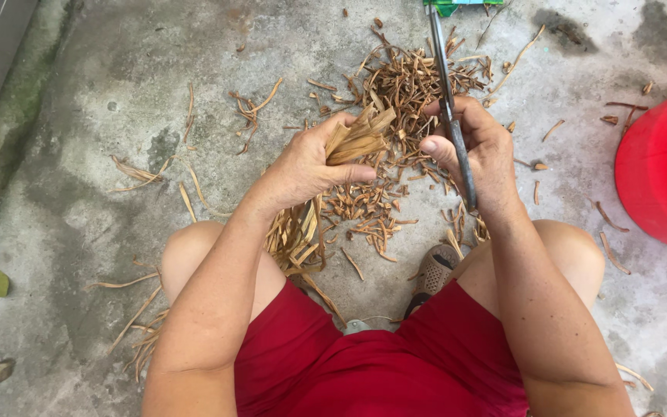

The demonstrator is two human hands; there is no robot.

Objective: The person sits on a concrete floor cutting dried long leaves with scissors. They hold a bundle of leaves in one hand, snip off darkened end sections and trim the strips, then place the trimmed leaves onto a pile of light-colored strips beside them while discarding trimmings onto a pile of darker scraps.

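Dry tan leaf strips (353,139), bunched upright in left hand (306,166)

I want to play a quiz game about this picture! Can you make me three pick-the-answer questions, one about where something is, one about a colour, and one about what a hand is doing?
1. Where is the pile of cut brown pieces?
A. On the concrete floor in front of the hands
B. Inside the tub
C. On a table

2. What colour is the big tub at the right edge?
A. Blue
B. Red
C. Yellow

3. What is the left hand doing?
A. Lying flat on the floor
B. Hanging open with nothing in it
C. Gripping a bundle of dry strips

Answers:
1. A, the pieces lie scattered on the grey floor beyond the hands.
2. B, the tub is plainly red.
3. C, its fingers are closed around the bundle, while the right hand holds a long metal tool.
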